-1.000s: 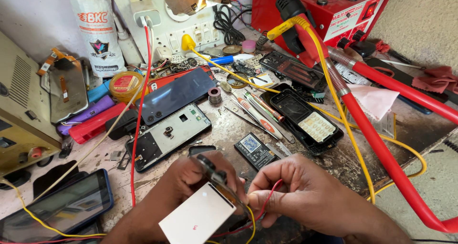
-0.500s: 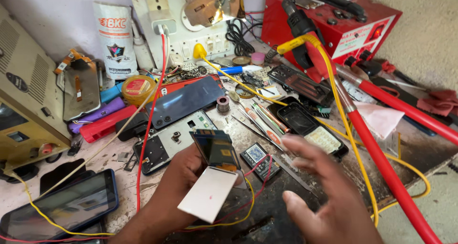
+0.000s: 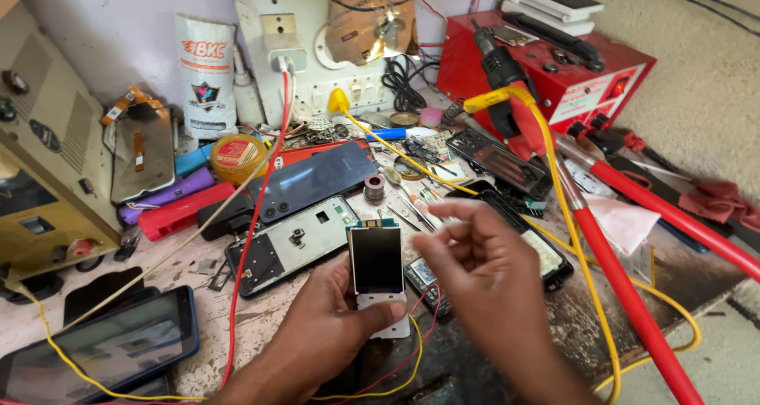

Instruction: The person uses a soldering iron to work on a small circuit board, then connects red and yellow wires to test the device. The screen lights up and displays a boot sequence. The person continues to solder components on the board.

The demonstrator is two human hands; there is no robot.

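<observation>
1. Two bare hands meet over the near middle of the cluttered workbench [image 3: 261, 318]. The step in hand looks like an inspection: a small phone display module with a dark glass screen, a blue-green top edge and a white lower tab [image 3: 377, 262] is held upright, screen facing the camera.
2. Left hand [image 3: 332, 326]: closed around the lower part of the module, with the thumb pressed across the white tab and the fingers behind it. The screen area itself is bare.
3. Right hand [image 3: 483, 270]: empty and half open, with its fingers loosely curled. It hovers just right of the module, and its fingertips are near the module's upper right edge. I cannot tell whether they touch it.
4. Thin red and yellow wires [image 3: 412, 349] loop on the bench right below the module. Whether they are joined to it is hidden by the left hand.
5. Any further handling seems to call for a light grip on the edges only, with the wires kept slack and the glass untouched.
6. Behind the module, toward the middle of the bench, lies a stripped phone frame with a pale inner face [image 3: 293, 243]. A dark smartphone [image 3: 103, 349] rests at the near left corner.
</observation>
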